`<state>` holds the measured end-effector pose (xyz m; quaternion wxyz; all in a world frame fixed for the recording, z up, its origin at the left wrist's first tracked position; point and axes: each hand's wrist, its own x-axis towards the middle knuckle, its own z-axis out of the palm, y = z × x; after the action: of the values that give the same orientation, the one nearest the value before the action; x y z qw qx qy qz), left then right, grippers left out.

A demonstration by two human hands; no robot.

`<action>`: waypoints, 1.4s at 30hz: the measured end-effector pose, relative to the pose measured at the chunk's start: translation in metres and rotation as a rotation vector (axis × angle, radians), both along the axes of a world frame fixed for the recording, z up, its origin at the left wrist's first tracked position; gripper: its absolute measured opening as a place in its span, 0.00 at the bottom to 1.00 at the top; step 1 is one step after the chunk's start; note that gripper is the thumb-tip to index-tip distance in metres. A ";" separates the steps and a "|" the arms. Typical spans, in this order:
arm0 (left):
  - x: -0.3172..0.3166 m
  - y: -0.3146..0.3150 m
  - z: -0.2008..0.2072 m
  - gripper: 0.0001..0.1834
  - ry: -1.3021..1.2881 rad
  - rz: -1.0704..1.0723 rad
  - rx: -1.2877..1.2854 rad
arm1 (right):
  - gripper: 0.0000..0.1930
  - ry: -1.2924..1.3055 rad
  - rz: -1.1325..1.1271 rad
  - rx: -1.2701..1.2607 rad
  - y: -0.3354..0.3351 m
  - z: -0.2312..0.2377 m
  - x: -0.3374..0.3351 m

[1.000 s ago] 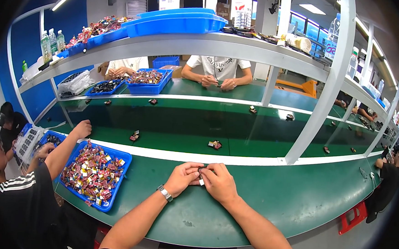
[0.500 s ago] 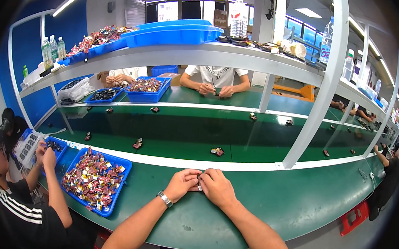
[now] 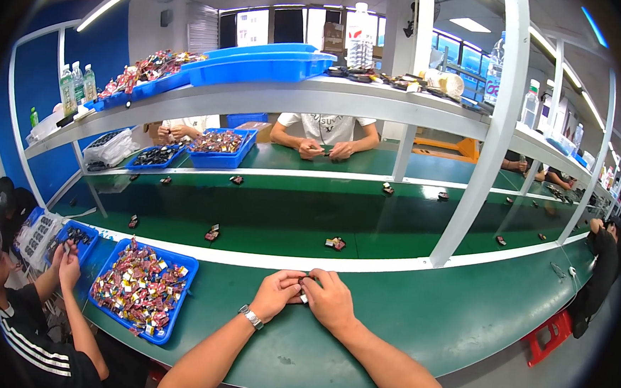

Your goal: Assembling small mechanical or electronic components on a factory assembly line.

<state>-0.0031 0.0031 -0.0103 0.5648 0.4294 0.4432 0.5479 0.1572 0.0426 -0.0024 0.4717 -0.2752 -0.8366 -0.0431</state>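
Observation:
Close together above the green table, my left hand [image 3: 278, 296] and my right hand [image 3: 329, 302] both pinch one small dark part [image 3: 304, 297] with a whitish piece at its lower end. My fingers cover most of it, so its exact kind does not show. The fingertips of both hands nearly meet at its upper end. Left of my hands stands a blue tray [image 3: 190, 272] heaped with small red, white and yellow pieces [image 3: 138, 283].
Beyond a white rail [image 3: 285, 259], small parts [image 3: 334, 243] lie spaced along a green strip. A shelf [image 3: 274, 98] on white posts crosses above, carrying blue trays and bottles. Co-workers sit at left and opposite. A red stool [image 3: 549, 337] stands at right.
The view has shifted a little, so the surroundings sit slightly lower and further left. My hands keep hold of the small part. The co-worker at left has lowered their hands somewhat.

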 end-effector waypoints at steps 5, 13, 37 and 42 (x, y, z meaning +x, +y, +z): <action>-0.003 0.001 -0.001 0.15 -0.020 0.039 0.015 | 0.13 0.011 0.021 -0.248 -0.008 -0.002 -0.004; -0.013 0.006 -0.012 0.26 -0.146 -0.072 0.023 | 0.13 -0.012 -0.010 -0.319 0.011 -0.004 -0.010; -0.018 0.006 -0.007 0.14 -0.140 -0.040 0.013 | 0.23 -0.144 -0.499 -0.494 0.142 -0.030 0.033; -0.021 0.013 -0.010 0.14 -0.219 -0.078 0.062 | 0.24 0.206 -0.391 -0.539 0.127 -0.026 0.038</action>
<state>-0.0240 0.0166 -0.0206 0.6173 0.4012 0.3446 0.5824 0.1951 0.1696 -0.0286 0.4469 -0.5480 -0.6972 0.1180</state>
